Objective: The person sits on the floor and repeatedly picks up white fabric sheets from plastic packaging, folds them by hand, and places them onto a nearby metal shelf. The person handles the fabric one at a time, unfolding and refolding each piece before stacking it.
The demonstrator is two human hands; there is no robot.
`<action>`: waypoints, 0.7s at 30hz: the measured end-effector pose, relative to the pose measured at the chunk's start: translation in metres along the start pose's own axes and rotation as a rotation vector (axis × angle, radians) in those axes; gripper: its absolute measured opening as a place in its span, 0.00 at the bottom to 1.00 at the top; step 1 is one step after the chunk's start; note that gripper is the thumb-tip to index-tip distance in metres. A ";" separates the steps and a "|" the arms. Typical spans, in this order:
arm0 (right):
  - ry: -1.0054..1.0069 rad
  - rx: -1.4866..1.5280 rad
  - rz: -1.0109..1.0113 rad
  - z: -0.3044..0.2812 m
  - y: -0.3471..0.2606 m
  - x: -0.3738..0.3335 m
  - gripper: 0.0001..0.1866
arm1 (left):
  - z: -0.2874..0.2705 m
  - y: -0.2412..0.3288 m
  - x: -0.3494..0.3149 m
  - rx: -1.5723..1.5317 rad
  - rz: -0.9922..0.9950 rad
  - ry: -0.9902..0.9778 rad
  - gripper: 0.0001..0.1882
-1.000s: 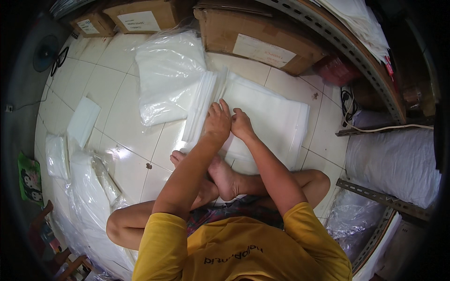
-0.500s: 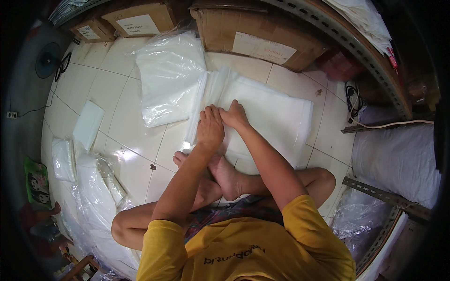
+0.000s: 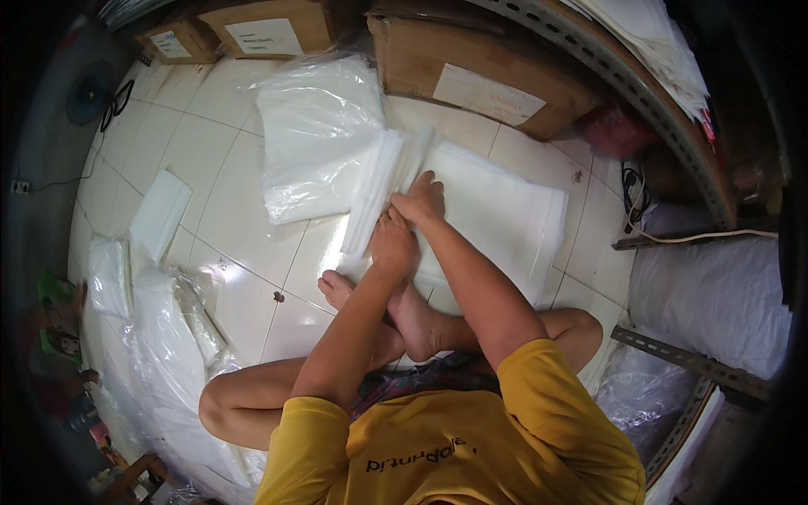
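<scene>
At left, toward the far edge of the tiled floor (image 3: 244, 244), a wrapped white bundle (image 3: 320, 139) is lying just beside a narrow band of layered film (image 3: 374, 189); its loose wrapping could be catching that band and pulling it askew. Near the band's lower end, toes (image 3: 337, 289) are resting on the floor, so a shifting foot could be nudging the layers. Rightward, in front of the crossed legs, a broad stack of white sheets (image 3: 501, 219) is lying flat, its upper edges sitting slightly out of line; such slick film could be sliding and creasing under uneven pressure.

The left hand (image 3: 394, 242) is lying back-up at the band's right border, fingers pointing forward, its forearm slanting rightward. The right hand (image 3: 423, 202) is resting just above it, thumb reaching left, its forearm slanting leftward from a bent elbow. Both hands are bearing on the film, though with the fingertips partly hidden, I cannot tell whether either is pinching a layer.
</scene>
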State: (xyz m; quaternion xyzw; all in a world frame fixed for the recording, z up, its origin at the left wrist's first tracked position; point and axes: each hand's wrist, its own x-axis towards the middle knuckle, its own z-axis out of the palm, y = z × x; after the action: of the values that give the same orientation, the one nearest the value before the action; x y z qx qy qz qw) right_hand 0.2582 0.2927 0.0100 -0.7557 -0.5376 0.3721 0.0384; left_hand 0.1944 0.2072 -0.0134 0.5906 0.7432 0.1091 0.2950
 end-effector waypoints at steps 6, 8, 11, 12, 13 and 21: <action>0.079 0.047 -0.111 0.016 0.033 0.021 0.45 | -0.005 0.019 0.004 0.024 -0.142 -0.050 0.29; 0.040 0.132 -0.146 0.013 0.041 0.022 0.43 | -0.009 0.025 -0.003 -0.011 -0.142 -0.038 0.29; 0.020 0.130 -0.038 -0.001 0.035 -0.003 0.41 | -0.001 0.025 -0.008 -0.126 -0.102 0.023 0.32; 0.025 0.159 -0.015 -0.002 0.038 -0.005 0.42 | 0.009 0.017 -0.002 -0.179 -0.055 0.022 0.32; 0.028 0.191 0.005 0.000 0.042 -0.003 0.42 | 0.012 0.015 0.001 -0.229 -0.010 0.022 0.33; 0.028 0.133 -0.028 0.004 0.037 0.003 0.43 | 0.025 -0.008 0.011 -0.325 0.121 -0.064 0.16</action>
State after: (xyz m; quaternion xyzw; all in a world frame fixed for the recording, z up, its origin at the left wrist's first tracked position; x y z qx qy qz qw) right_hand 0.2857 0.2780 -0.0112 -0.7488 -0.5217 0.3960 0.1013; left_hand 0.2005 0.2105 -0.0414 0.5820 0.6692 0.2264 0.4027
